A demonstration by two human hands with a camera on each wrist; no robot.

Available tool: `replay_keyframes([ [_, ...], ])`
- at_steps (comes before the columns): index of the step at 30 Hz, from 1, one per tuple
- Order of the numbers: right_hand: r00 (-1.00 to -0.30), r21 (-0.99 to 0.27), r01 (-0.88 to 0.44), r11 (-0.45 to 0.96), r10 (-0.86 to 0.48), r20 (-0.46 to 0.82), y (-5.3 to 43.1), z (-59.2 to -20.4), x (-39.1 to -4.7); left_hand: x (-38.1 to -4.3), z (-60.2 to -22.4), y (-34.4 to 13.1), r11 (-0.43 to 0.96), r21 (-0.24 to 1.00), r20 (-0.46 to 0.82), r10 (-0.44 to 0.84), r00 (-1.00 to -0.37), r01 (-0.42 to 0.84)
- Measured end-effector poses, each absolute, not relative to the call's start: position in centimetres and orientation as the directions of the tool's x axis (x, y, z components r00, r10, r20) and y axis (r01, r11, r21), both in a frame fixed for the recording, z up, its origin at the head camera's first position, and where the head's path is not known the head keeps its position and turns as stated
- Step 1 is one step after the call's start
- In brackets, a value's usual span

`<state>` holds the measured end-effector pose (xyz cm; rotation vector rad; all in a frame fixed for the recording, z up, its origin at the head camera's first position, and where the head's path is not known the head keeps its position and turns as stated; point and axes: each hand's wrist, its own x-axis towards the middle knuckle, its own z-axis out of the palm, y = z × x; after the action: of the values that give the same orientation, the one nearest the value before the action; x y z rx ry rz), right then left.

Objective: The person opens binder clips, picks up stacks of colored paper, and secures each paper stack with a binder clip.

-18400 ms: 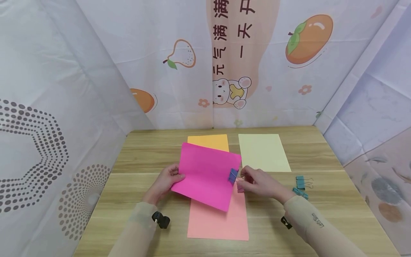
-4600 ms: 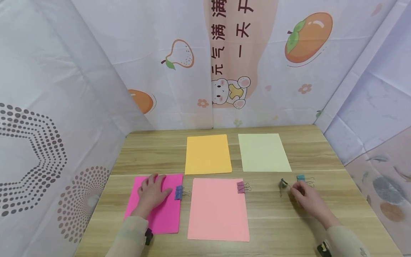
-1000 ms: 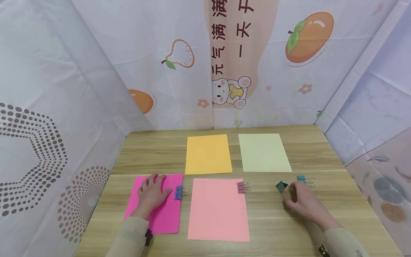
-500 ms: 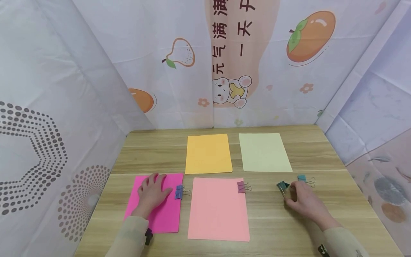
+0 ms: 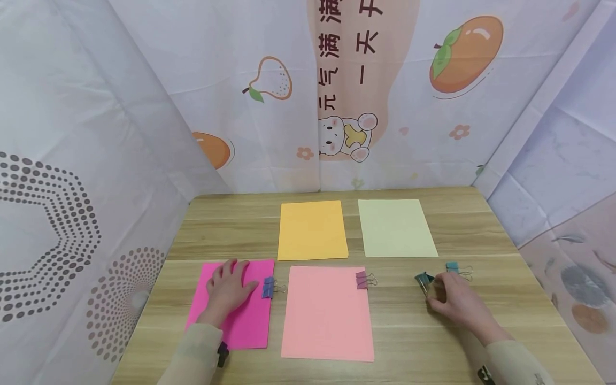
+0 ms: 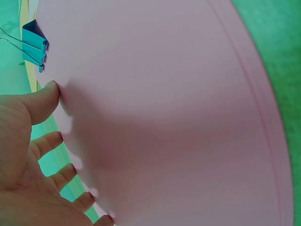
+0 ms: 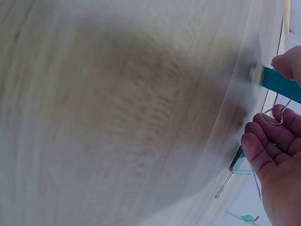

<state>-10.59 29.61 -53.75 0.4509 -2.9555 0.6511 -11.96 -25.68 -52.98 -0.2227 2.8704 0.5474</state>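
My left hand (image 5: 228, 291) rests with spread fingers on a stack of magenta paper (image 5: 247, 331) at the left of the table. A blue binder clip (image 5: 268, 287) grips that stack's right edge; in the left wrist view the binder clip (image 6: 35, 44) looks teal. At the right, my right hand (image 5: 459, 302) holds a teal binder clip (image 5: 423, 279) between thumb and fingers, just above or on the tabletop. The right wrist view shows the held clip's teal body (image 7: 280, 84) under the thumb and a wire handle by the fingers. A second teal binder clip (image 5: 452, 267) lies just beyond that hand.
A pink paper stack (image 5: 327, 315) lies at centre, a mauve binder clip (image 5: 361, 280) on its upper right edge. Behind are an orange-yellow paper stack (image 5: 313, 230) and a pale yellow one (image 5: 397, 227). Printed curtains (image 5: 269, 133) stand behind the wooden table (image 5: 399, 331).
The magenta stack, earlier raised over the pink one, lies flat at left under my left hand. My right hand has picked up a teal clip and turned it; the last half second shows almost no movement.
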Motion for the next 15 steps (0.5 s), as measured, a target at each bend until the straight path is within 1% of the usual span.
replay_keyframes([
  [15,-0.946,-0.398,-0.324,0.858,-0.285,0.155,29.37,-53.85,-10.49,-11.99,-52.98,-25.71,0.916,0.353,-0.237,-0.109,-0.965,-0.189],
])
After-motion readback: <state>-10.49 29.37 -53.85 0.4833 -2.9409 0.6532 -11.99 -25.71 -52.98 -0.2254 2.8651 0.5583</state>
